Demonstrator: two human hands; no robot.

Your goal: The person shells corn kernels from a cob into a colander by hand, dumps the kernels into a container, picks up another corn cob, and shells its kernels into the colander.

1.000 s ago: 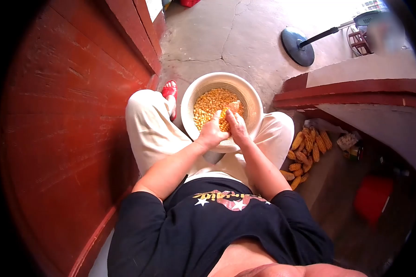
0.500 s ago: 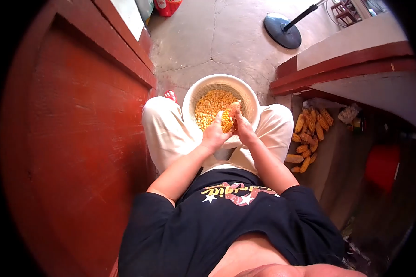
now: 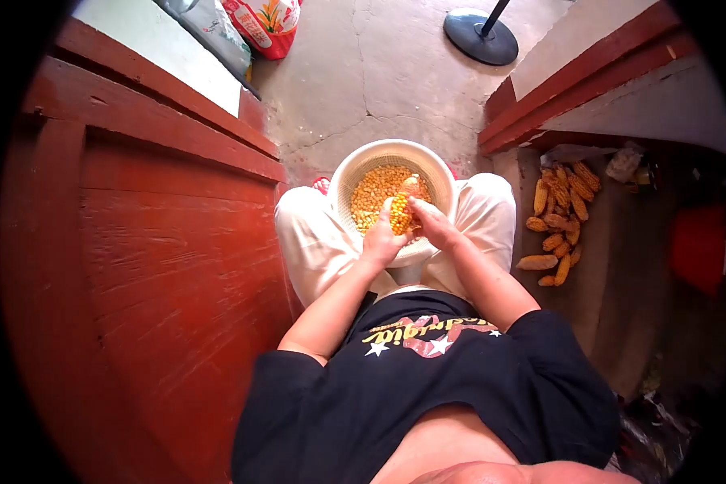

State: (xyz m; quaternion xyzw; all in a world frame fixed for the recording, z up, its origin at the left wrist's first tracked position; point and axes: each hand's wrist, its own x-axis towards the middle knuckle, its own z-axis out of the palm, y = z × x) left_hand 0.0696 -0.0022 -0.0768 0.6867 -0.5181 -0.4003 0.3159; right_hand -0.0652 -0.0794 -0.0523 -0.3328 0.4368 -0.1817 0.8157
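A cream basket (image 3: 343,173) with meshed inner walls sits between my knees, with loose yellow corn kernels (image 3: 373,192) inside. Over it, my left hand (image 3: 383,240) is wrapped round a corn cob (image 3: 400,213) that still has yellow kernels on its near part. My right hand (image 3: 432,223) presses against the cob's right side, fingers bent. A paler, reddish cob piece (image 3: 412,185) shows just beyond the fingers; whether my right hand grips it is hard to tell.
Several corn cobs (image 3: 558,211) lie in a pile on the floor at the right, near a red object (image 3: 699,246). A red wooden door (image 3: 177,266) stands at the left. A round black stand base (image 3: 481,37) and a red bag (image 3: 268,28) are beyond the basket.
The view has turned, so the basket and cob pile appear further right and the red bag shows more. Both hands stay at the cob, with my right hand slightly shifted along it.
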